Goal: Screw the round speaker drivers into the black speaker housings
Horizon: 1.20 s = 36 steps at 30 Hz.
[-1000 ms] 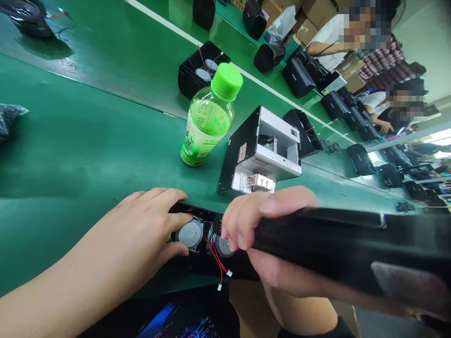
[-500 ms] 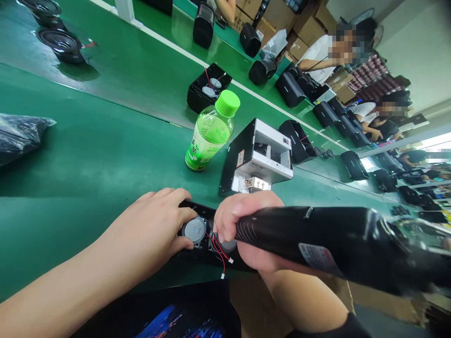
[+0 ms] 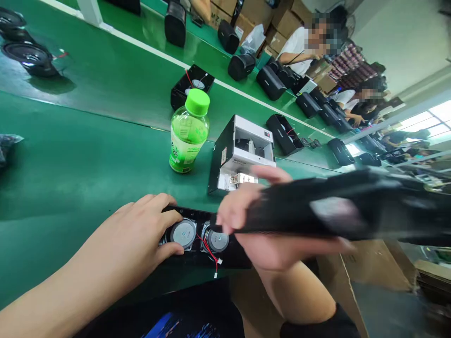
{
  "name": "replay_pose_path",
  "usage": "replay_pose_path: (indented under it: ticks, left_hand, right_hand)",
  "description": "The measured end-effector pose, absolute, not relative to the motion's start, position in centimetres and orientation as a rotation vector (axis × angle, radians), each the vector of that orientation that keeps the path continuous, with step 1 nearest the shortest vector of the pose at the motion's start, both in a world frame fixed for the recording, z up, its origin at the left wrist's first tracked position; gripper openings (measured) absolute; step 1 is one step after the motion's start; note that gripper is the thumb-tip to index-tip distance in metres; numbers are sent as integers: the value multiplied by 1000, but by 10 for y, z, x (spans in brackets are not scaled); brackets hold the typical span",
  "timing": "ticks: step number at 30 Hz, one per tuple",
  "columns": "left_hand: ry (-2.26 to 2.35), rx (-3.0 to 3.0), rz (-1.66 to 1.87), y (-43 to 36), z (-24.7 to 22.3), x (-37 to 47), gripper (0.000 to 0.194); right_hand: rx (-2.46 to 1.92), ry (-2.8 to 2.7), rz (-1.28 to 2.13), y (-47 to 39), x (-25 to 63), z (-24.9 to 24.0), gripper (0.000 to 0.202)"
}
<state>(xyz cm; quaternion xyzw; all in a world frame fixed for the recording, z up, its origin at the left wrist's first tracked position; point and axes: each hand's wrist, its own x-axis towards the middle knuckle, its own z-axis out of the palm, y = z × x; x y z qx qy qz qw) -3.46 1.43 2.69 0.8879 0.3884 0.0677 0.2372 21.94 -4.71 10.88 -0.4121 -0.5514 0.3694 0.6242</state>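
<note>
My left hand (image 3: 144, 234) is closed round the left end of a black speaker housing (image 3: 232, 253), thumb and fingers beside a round grey speaker driver (image 3: 183, 234). A second driver (image 3: 217, 240) is mounted to its right. Thin red wires (image 3: 206, 244) with white plugs lie over the housing's near side. My right hand (image 3: 260, 220) grips a black electric screwdriver (image 3: 338, 206), blurred by motion, its body pointing off to the right. The tool's tip is hidden behind my fingers, above the housing's right half, so contact cannot be told.
A green-capped bottle (image 3: 189, 134) and a black-and-white screw feeder (image 3: 243, 152) stand just beyond the housing. Open speaker housings (image 3: 285, 134) and loose round speakers (image 3: 31, 56) are farther off. Across the bench, people work among black speakers (image 3: 271, 82).
The view has shifted, so the bench objects sit farther left. My right hand and the screwdriver have tilted and moved, uncovering more of the second driver. My left hand keeps its hold.
</note>
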Motion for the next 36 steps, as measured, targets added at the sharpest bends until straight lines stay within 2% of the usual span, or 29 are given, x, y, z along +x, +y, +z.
replay_pose_path:
  ticks: [3,5,9,18,22,26,28,32,36]
  left_hand:
    - [1095,2383,147,15,22,-37,29]
    - [1097,2386,176,14,14,-40,26]
    - [1091,2462,318,11,-9,-49,25]
    - [1024,2493,452,15,-24,-54,31]
    - [947,2444,450,19,-11,-53,37]
    - [924,2399,307,22,12,-45,44]
    - [940,2398,256,22,21,-40,48]
    - [986,2396,206,20,28,-34,50]
    - [1006,2400,182,18,31,-31,51]
  right_hand:
    - [-847,-1164,677,-51,244,147,64]
    - [-854,-1161,523,-46,257,161,60]
    - [-867,-1113,387,-17,264,152,76]
    - [-967,-969,520,4,262,139,93]
    - [-918,-981,609,-31,258,143,79]
    - [-823,-1113,727,-78,236,143,40]
    - [-859,-1206,814,-91,222,140,29]
    - [-926,-1285,886,-95,199,124,42]
    - [-937,-1288,885,-92,196,112,41]
